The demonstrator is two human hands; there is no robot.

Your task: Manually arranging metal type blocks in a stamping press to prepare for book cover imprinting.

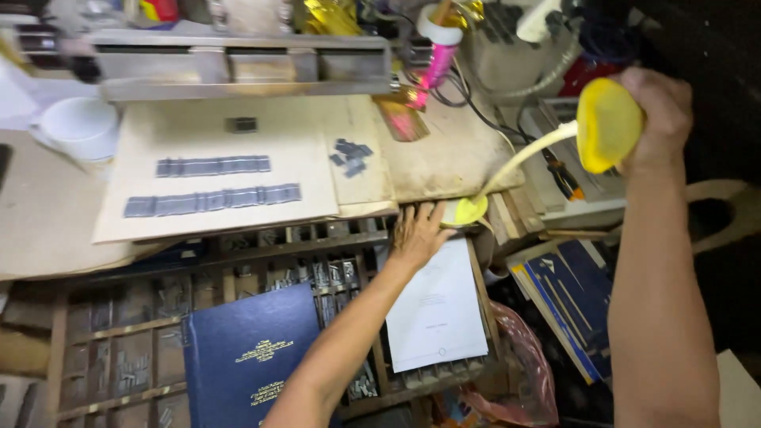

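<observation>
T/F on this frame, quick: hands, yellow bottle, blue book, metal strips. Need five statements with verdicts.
1. The right hand holds a yellow bottle tipped over. True.
2. Pale liquid runs from the bottle into a small yellow dish. True.
3. The left hand grips the blue book. False: it lies flat beside the dish, at the top edge of a white sheet; the book is apart from it.
4. Two rows of grey metal strips lie on a tan board. True.
5. The blue book lies open. False: it is shut, its gold-printed cover up, on the wooden compartment tray.
</observation>
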